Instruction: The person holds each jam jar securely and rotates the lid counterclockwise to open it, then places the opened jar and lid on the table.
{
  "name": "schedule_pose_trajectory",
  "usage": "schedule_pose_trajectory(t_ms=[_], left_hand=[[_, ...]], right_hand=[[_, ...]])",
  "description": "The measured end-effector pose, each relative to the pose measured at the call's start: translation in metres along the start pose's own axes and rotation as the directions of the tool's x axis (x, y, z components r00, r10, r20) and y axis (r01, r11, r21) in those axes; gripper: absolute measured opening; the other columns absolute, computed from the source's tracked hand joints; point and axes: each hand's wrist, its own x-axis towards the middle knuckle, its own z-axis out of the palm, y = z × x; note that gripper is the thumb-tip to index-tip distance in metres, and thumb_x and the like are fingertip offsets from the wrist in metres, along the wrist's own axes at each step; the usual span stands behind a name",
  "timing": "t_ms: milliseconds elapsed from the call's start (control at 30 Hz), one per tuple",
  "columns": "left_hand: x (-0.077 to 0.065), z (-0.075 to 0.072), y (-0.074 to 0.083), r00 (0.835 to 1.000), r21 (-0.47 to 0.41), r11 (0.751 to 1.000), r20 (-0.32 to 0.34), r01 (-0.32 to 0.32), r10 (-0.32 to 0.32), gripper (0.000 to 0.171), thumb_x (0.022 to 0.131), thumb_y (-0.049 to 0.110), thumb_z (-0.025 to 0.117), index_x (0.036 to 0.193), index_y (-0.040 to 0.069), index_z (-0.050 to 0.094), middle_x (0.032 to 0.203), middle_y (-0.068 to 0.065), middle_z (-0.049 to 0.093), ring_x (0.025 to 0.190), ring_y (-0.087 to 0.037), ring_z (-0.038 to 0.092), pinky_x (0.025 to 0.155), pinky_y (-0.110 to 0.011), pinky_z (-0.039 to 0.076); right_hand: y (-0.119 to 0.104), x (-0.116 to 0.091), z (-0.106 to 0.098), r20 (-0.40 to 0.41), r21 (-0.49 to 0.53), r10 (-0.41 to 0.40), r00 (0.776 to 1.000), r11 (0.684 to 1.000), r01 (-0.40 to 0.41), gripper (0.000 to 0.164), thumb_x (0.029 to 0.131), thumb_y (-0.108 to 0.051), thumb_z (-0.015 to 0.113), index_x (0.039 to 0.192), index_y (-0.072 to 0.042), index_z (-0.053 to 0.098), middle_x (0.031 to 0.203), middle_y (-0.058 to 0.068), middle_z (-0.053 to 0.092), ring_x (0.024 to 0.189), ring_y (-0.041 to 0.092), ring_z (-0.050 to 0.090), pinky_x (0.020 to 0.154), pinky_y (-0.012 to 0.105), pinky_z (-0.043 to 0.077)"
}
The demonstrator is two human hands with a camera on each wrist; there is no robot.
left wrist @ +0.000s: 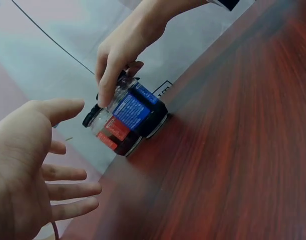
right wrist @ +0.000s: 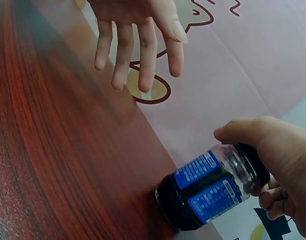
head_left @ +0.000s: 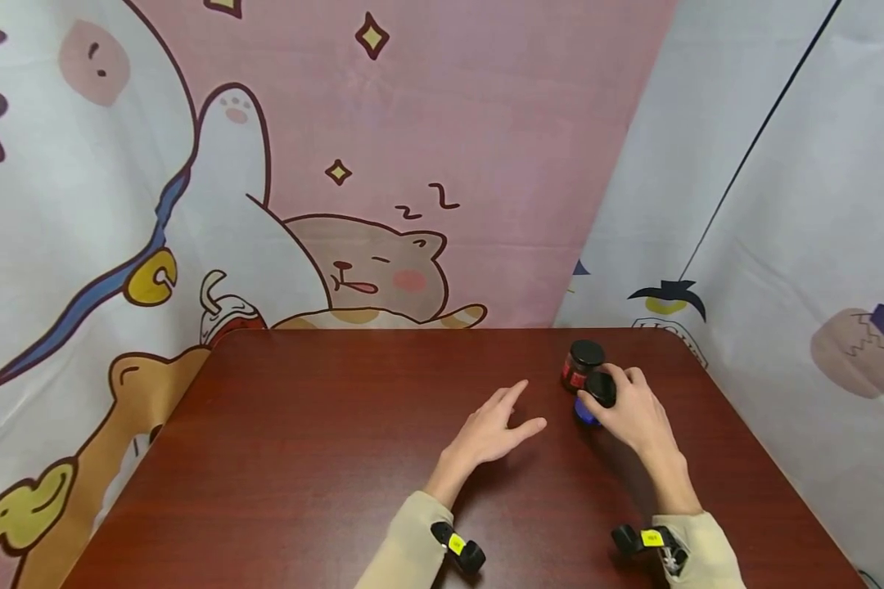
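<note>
My right hand (head_left: 637, 415) grips a glass jar with a blue label (head_left: 586, 411) around its black lid, thumb on one side and fingers on the other. Dark contents fill the lower part of this blue-labelled jar (right wrist: 203, 192), and its base is at the tabletop. Just behind it stands a second jar, with a red label (head_left: 575, 378) and a black lid; the two overlap in the left wrist view. My left hand (head_left: 486, 431) hovers over the table to the left of both jars, fingers spread and holding nothing.
The reddish-brown wooden table (head_left: 302, 458) runs back to a cartoon-printed cloth (head_left: 442, 123), with a pale cloth (head_left: 773, 204) along the right side. Both jars stand towards the table's far right corner.
</note>
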Motion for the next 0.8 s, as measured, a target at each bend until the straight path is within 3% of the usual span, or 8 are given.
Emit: schedule_pose_trajectory(t_ms=[267, 567, 800], left_hand=[[0.01, 0.012, 0.005, 0.999, -0.049, 0.999, 0.026, -0.02, 0.022, 0.076, 0.095, 0.058, 0.06, 0.157, 0.022, 0.036, 0.149, -0.003, 0.048, 0.118, -0.018, 0.063, 0.098, -0.039, 0.049], [0.023, 0.029, 0.011, 0.997, -0.104, 0.992, 0.038, -0.065, 0.069, 0.075, 0.093, 0.044, 0.071, 0.155, 0.015, 0.039, 0.141, -0.007, 0.055, 0.113, -0.016, 0.061, 0.093, -0.029, 0.05], [0.029, 0.043, 0.016, 0.996, -0.103, 0.992, 0.041, -0.072, 0.076, 0.071, 0.093, 0.04, 0.072, 0.153, 0.016, 0.042, 0.137, -0.004, 0.056, 0.109, -0.014, 0.06, 0.091, -0.026, 0.049]], right_hand=[[-0.001, -0.001, 0.0, 0.013, -0.01, -0.018, 1.0, 1.0, 0.018, 0.077, 0.085, -0.065, 0.069, 0.133, -0.006, 0.055, 0.115, 0.024, 0.051, 0.091, 0.04, 0.059, 0.08, 0.063, 0.05], [0.002, -0.003, 0.005, -0.014, 0.041, -0.073, 0.997, 0.996, 0.073, 0.072, 0.085, -0.057, 0.074, 0.133, -0.007, 0.055, 0.118, 0.022, 0.056, 0.099, 0.04, 0.06, 0.083, 0.063, 0.05], [0.003, -0.004, 0.009, -0.033, 0.052, -0.102, 0.994, 0.993, 0.104, 0.066, 0.083, -0.057, 0.077, 0.12, -0.005, 0.06, 0.107, 0.018, 0.066, 0.091, 0.034, 0.064, 0.078, 0.057, 0.054]])
